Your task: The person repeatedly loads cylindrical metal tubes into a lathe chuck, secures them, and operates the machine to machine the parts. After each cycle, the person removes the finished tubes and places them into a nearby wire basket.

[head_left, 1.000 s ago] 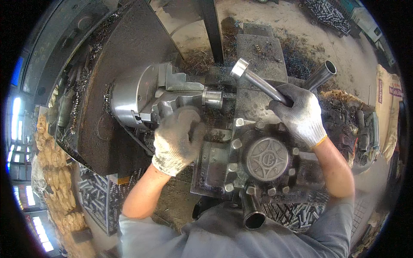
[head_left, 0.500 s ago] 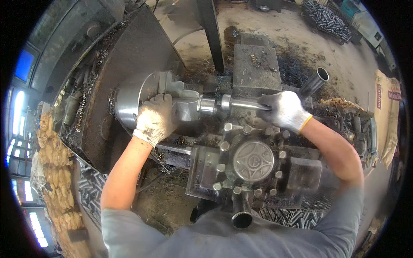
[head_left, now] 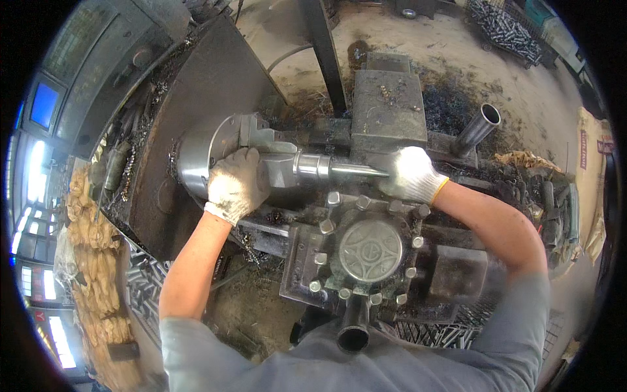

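Note:
My left hand [head_left: 236, 184], in a stained white work glove, curls its fingers around a jaw of the lathe chuck [head_left: 196, 153]. A short, shiny round metal workpiece [head_left: 303, 163] sticks out of the chuck jaws. My gloved right hand [head_left: 413, 175] is closed around a steel rod [head_left: 353, 170], which points left. The rod's thicker round head [head_left: 322, 165] meets the workpiece's end; whether it goes inside cannot be told. Nearer my body, just below the right hand, lies the round tool turret [head_left: 370, 250], ringed with bolts.
A hollow tube [head_left: 480, 127] juts up at the right, another tube [head_left: 353, 333] toward my body. A dark metal guard [head_left: 176, 130] stands left of the chuck. Metal pieces [head_left: 147, 281] lie at lower left; a cart of metal parts [head_left: 503, 32] stands far right.
My right hand has moved left with the steel rod, bringing its head from a gap away up to the workpiece. The left hand stays on the chuck.

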A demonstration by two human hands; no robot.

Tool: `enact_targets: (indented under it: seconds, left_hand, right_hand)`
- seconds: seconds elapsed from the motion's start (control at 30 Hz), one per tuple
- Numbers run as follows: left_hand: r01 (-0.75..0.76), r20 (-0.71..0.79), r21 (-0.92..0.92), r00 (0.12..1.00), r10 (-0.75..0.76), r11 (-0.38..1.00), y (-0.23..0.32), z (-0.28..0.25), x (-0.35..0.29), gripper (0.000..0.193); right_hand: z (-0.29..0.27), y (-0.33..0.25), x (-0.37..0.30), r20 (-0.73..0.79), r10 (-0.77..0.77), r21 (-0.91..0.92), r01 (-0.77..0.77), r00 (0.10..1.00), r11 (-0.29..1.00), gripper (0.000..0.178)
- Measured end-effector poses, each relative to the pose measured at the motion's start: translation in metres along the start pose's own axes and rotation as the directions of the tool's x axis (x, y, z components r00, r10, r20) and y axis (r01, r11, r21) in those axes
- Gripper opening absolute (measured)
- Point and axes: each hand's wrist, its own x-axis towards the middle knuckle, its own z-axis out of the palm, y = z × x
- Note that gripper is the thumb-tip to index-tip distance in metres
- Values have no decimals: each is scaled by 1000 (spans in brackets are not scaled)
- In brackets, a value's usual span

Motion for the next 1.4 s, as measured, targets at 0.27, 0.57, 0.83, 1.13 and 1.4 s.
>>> enact_targets:
  seconds: [0.27, 0.57, 0.83, 1.13, 1.4]
  left_hand:
    - [21, 63, 39, 998, -23, 999, -2, 2, -1, 40]
    - [-22, -7, 43, 1000, 22, 999, -9, 13, -5, 42]
    - [-32, -2, 23, 999, 32, 999, -6, 5, -2, 45]
    - [-12, 11, 53, 1000, 11, 999, -5, 6, -5, 39]
    - [-18, 13, 52, 1000, 17, 999, -3, 4, -4, 45]
  right_hand:
    - [-4, -11, 3, 39, 44, -21, -43, 998, 999, 34]
    - [-19, -9, 11, 100, 51, -58, -46, 994, 997, 29]
    - [-14, -23, 1, 32, 109, 19, -110, 993, 994, 28]
    - [-13, -17, 6, 66, 91, 8, -92, 994, 996, 36]
    - [-21, -19, 13, 142, 78, -42, -73, 987, 996, 30]
